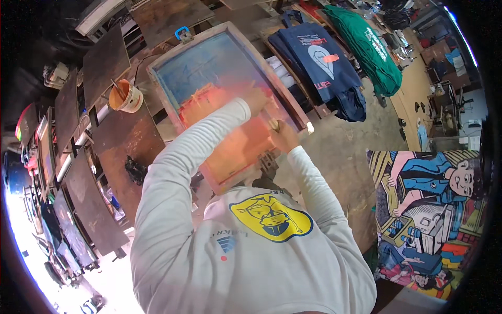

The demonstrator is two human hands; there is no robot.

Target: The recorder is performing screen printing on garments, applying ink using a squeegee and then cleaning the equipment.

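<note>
A wood-framed printing screen [193,63] lies tilted before me, blue in its upper part and smeared red-orange below. My right hand [284,137] is closed on the pale end of a squeegee [274,124] over the screen's right side. My left hand [256,102] is higher up on the same side, beyond my white sleeve, blurred by motion; I cannot make out its fingers or whether it holds the squeegee too. A blue clamp [182,32] sits at the frame's top edge.
Brown boards [104,52] line the left, with a bucket holding sticks [128,100] beside the screen. Navy bags [312,57] and a green bag [363,49] lie to the right. A colourful illustrated panel [418,220] stands at lower right; a metal bracket [267,164] is below the screen.
</note>
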